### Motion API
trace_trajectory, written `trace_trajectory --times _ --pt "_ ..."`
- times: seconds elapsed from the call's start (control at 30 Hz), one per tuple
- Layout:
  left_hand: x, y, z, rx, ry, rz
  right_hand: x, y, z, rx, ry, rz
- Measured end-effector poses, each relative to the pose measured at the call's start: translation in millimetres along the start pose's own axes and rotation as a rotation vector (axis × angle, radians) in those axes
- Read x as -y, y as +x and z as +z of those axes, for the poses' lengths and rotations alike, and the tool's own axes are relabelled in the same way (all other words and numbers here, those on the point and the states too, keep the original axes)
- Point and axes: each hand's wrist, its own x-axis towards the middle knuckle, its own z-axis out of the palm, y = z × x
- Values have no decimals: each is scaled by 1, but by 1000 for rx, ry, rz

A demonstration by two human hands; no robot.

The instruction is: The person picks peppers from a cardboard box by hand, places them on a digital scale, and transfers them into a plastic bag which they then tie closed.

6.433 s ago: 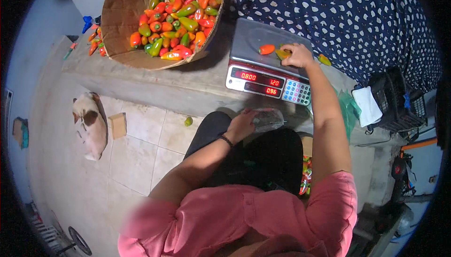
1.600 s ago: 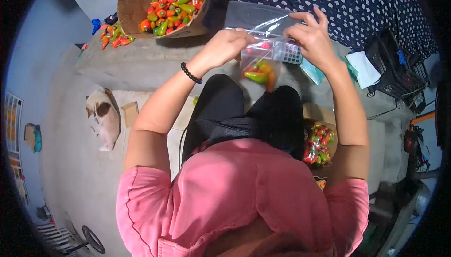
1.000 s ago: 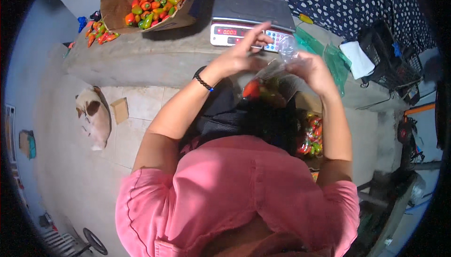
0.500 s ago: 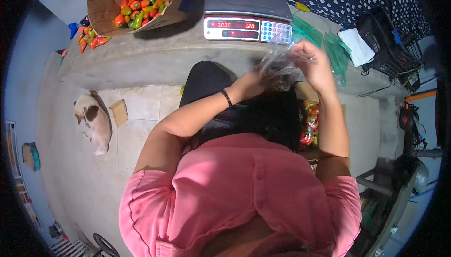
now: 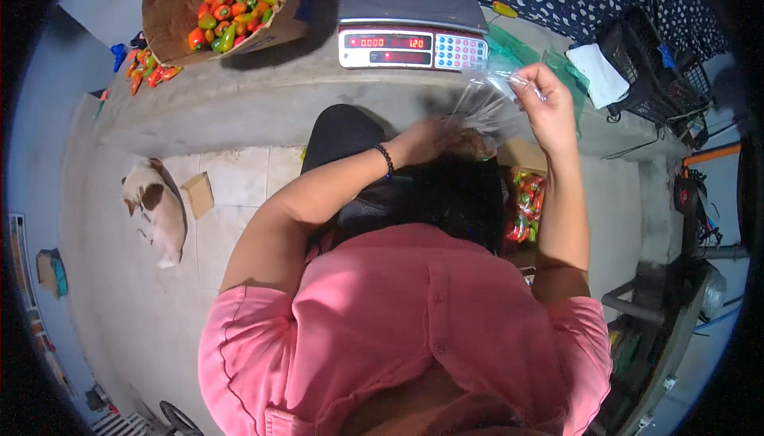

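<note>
A clear plastic bag is stretched between my two hands above my lap, in front of the scale. My right hand pinches its upper right edge between thumb and fingers. At the bag's lower left, my left hand is closed on it, its fingers partly lost in shadow; a dark beaded bracelet circles that wrist. Just beyond the bag, a digital scale with a bare grey pan and lit red digits stands on the concrete ledge.
An open cardboard box of red and green peppers tilts at the far left, with loose peppers beside it. Green plastic, a white cloth and a black crate are at right. Bagged peppers sit below my right arm. A dog lies on the floor.
My right hand has moved slightly right and drawn the bag's edge outward, so the crumpled bag is now spread flatter. My left hand has stayed nearly in place.
</note>
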Motion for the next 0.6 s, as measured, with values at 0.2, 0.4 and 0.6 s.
trace_trajectory --times 0.2,0.4,0.6 --pt "-35 -1 -12 -193 185 219 -20 -5 -10 -104 48 69" --pt "-30 29 -26 188 -160 -451 -3 -12 -13 -88 94 2" --pt "13 15 22 64 505 325 -11 -15 -13 -19 70 97"
